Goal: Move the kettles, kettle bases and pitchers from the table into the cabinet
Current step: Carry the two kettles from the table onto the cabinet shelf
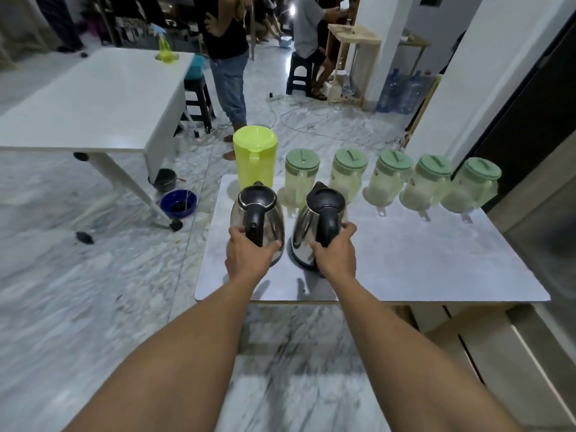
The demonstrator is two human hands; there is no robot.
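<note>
Two steel kettles with black lids and handles stand side by side on the small grey table [420, 263]. My left hand [249, 254] wraps around the base of the left kettle [271, 219] below its handle. My right hand [336, 254] grips the black handle of the right kettle [311, 226], which leans slightly. Behind them stands a tall yellow-green pitcher [255, 157], and to its right a row of several clear pitchers with green lids, from the leftmost clear pitcher [300, 179] to the rightmost clear pitcher [473, 187]. No kettle base shows.
A long white table [93, 101] with a spray bottle [165, 48] stands to the left. A blue bowl [178, 203] and a dark pot [165, 179] sit on the marble floor. Two people [227, 57] are further back with stools and cables. Dark cabinet fronts [530, 120] rise at right.
</note>
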